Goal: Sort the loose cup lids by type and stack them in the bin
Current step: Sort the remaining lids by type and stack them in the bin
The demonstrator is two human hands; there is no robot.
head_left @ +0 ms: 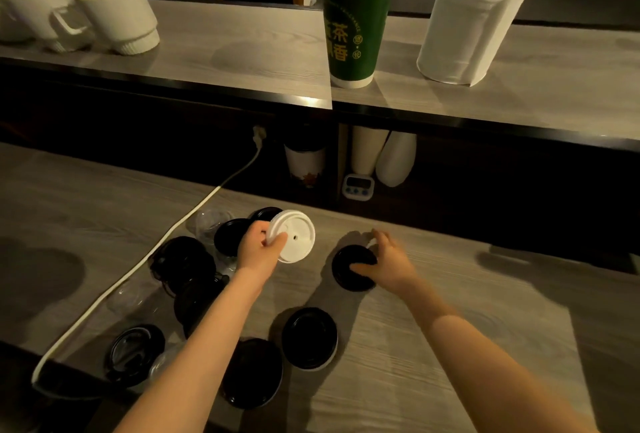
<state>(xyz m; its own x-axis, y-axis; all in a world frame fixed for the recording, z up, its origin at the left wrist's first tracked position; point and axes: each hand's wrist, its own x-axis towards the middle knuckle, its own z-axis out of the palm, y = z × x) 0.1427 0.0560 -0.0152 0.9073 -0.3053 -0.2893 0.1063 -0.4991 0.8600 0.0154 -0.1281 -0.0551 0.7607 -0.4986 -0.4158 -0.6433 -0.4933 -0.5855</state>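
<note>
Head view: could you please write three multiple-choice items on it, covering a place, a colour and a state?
1. The paper towel roll stands: A on the upper counter, right of the green cup; B among the loose lids; C under the shelf.
2. The raised lid in the left hand is: A black; B clear; C white.
3. The right hand: A is idle; B grips a black lid on the lower counter; C holds a cup.
Answers: A, it stands beside that cup; C, plainly white; B, its fingers curl over it.

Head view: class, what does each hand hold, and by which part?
Left hand pinches the white lid by its left rim. Right hand touches a black lid at its right edge; grip unclear.
</note>
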